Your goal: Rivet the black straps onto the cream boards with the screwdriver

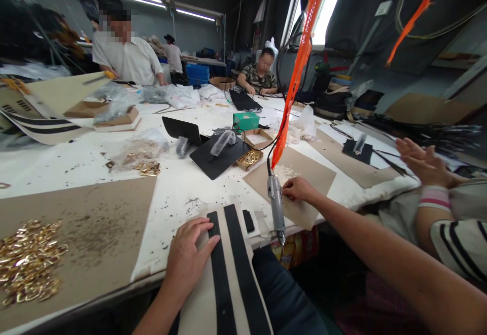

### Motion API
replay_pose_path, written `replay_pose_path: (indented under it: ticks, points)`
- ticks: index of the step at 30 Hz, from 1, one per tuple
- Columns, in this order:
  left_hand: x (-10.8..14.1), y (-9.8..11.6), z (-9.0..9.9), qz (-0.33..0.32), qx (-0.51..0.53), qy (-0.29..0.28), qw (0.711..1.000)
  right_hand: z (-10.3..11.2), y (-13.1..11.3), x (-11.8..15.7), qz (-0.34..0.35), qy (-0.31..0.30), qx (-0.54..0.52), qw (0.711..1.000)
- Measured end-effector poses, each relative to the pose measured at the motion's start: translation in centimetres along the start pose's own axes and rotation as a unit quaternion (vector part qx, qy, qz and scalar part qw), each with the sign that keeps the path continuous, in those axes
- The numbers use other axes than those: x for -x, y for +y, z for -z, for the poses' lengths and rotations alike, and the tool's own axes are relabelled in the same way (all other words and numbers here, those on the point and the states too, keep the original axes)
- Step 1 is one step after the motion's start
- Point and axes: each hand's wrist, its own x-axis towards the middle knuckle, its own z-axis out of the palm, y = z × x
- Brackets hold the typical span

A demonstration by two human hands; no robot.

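My left hand (192, 246) rests on a cream panel with black stripes (222, 279), its fingers spread near the top edge at the table's border. My right hand (299, 189) reaches over a brown sheet (317, 168), beside a small pile of pale pieces (284, 173). Its thumb and fingertips are pressed together; anything between them is too small to make out. A grey electric screwdriver (276, 205) hangs upright on a cable just left of my right hand, with an orange strip (291, 91) above it.
Gold metal pieces (28, 261) lie on cardboard at the left. Black panels (218, 153), a green box (246, 120) and a small box of gold parts (249, 159) stand mid-table. A co-worker's hands (426, 162) are at the right; two people sit or stand across the table.
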Motion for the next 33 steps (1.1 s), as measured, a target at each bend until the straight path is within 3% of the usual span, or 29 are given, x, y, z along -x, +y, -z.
replay_pose_path:
  ticks: [8,15,19,22,25,26,29,31,33]
  points:
    - [0.2,0.2,0.0,-0.002,0.001,0.002,1.000,0.4,-0.7,0.5,0.014,0.027,0.111,0.993]
    - [0.1,0.4,-0.1,-0.006,-0.003,-0.002,1.000,0.7,-2.2,0.6,0.041,0.078,0.262,0.961]
    - [0.5,1.1,0.2,0.008,0.001,-0.004,1.000,0.8,-2.6,2.5,0.049,0.112,0.290,0.949]
    - [0.9,1.6,0.3,0.027,0.010,-0.004,1.000,1.4,-3.4,5.5,0.064,0.159,0.232,0.958]
    - [1.1,1.9,0.4,0.039,0.015,-0.004,0.999,0.9,-6.1,10.1,0.130,0.192,0.025,0.972]
    - [1.1,2.0,0.5,0.042,0.015,-0.005,0.999,0.1,-7.5,11.6,0.162,0.168,-0.014,0.972]
    - [1.1,2.3,0.7,0.048,0.014,-0.007,0.999,-4.0,-12.2,14.7,0.252,0.005,-0.069,0.965]
    - [1.0,2.5,0.8,0.053,0.012,-0.009,0.998,-7.5,-14.8,14.7,0.279,-0.078,-0.085,0.953]
    - [1.1,2.6,0.9,0.059,0.012,-0.012,0.998,-10.4,-16.4,13.4,0.291,-0.114,-0.076,0.947]
